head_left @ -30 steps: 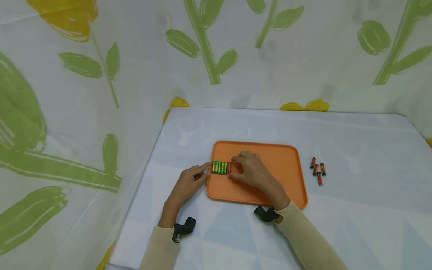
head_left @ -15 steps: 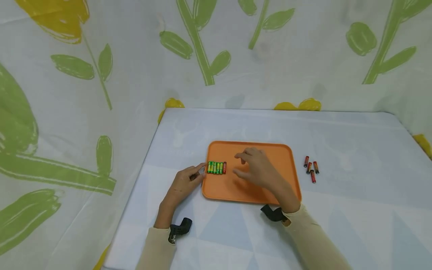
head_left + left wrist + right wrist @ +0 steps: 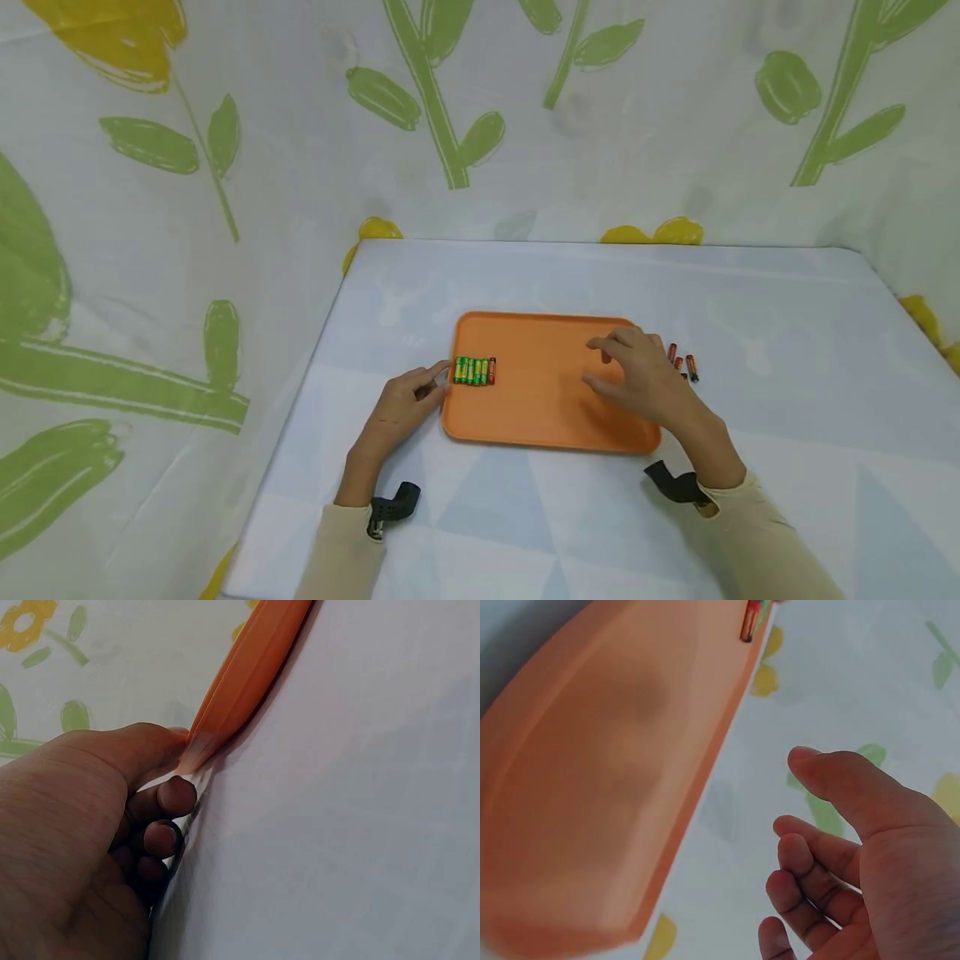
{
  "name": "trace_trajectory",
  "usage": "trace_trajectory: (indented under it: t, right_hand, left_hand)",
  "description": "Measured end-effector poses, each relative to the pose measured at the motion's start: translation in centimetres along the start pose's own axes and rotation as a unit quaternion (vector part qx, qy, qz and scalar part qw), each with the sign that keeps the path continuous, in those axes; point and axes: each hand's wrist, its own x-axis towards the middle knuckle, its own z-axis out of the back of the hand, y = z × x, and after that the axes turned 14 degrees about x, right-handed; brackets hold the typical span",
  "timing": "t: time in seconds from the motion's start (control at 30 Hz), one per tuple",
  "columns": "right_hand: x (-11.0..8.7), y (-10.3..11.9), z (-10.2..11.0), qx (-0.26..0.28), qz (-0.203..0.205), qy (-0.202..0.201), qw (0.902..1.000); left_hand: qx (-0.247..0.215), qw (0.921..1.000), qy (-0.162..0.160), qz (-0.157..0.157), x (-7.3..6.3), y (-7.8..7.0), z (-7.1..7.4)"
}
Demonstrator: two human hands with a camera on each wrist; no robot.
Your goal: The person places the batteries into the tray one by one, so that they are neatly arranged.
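In the head view my left hand (image 3: 402,408) is at the left edge of the orange tray (image 3: 540,408). Its thumb and fingertips hold the rim (image 3: 240,682) in the left wrist view. Close inside that rim lies a row of green batteries (image 3: 470,371), with one red battery (image 3: 492,371) beside them at the right end. My right hand (image 3: 637,375) hovers over the tray's right side, thumb and fingers apart, holding nothing. Just beyond it, several loose red batteries (image 3: 692,367) lie on the table, partly hidden by the hand.
A pale cloth with blue triangles covers the table (image 3: 480,525). Behind and to the left hangs a white curtain (image 3: 285,125) printed with green leaves and yellow flowers. Each wrist carries a black camera mount (image 3: 397,502).
My right hand has let go of the red battery at the row's end and moved right across the tray, towards the loose red batteries. The left hand stays at the rim.
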Motion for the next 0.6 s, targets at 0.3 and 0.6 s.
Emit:
trace_trajectory:
  t: [0.3, 0.6]
  right_hand:
    - [-3.0, -2.4, 2.4, -0.014, -0.043, 0.015, 0.9989]
    - [-5.5, -4.6, 4.5, -0.038, -0.081, 0.024, 0.9957]
  left_hand:
    - [-0.017, 0.9998, -0.003, -0.004, -0.1, 0.0, 0.0]
    - [-0.014, 0.9999, -0.002, -0.002, 0.0, -0.1, 0.1]
